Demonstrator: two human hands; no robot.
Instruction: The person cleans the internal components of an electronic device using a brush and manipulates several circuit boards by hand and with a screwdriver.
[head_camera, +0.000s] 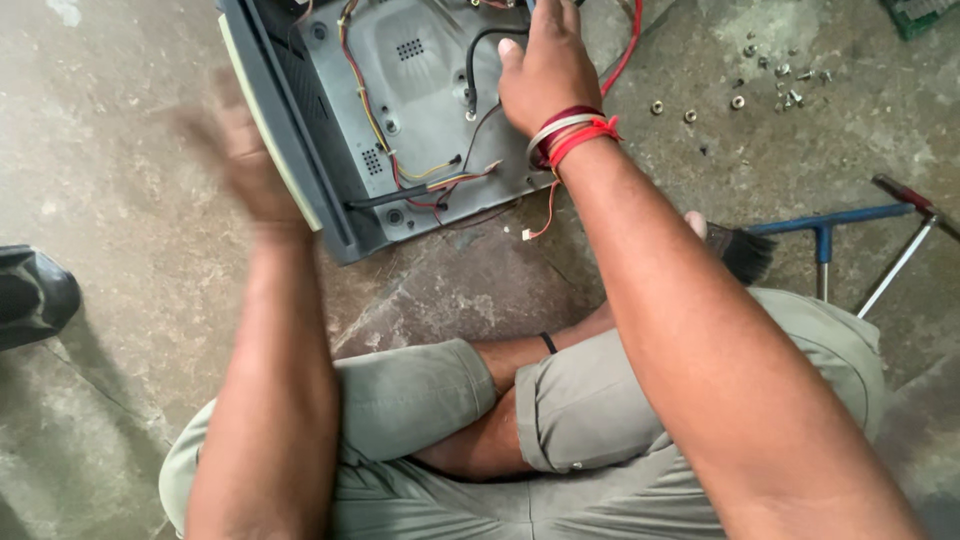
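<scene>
I'm steadying the grey casing (400, 120), lying on the floor ahead of my knees: right hand (545, 70) pressing flat inside among its wires (380, 130), left hand (245, 165) blurred at its edge, grip unclear. Keeping pressure even should stop it sliding.

One grey casing (420, 60), two hands (545, 75), one blue-handled tool (825, 222), roughly a dozen loose nuts (780, 85).

Floor (120, 120) was rough, stained concrete. Grey plastic casing (400, 110) lay on it, wiring side up. Loose nuts and screws (770, 80) were scattered upper right. Blue T-handle tool (825, 225) and a red-handled one (905, 195) lay right. Dark object (30, 295) sat at left edge.
</scene>
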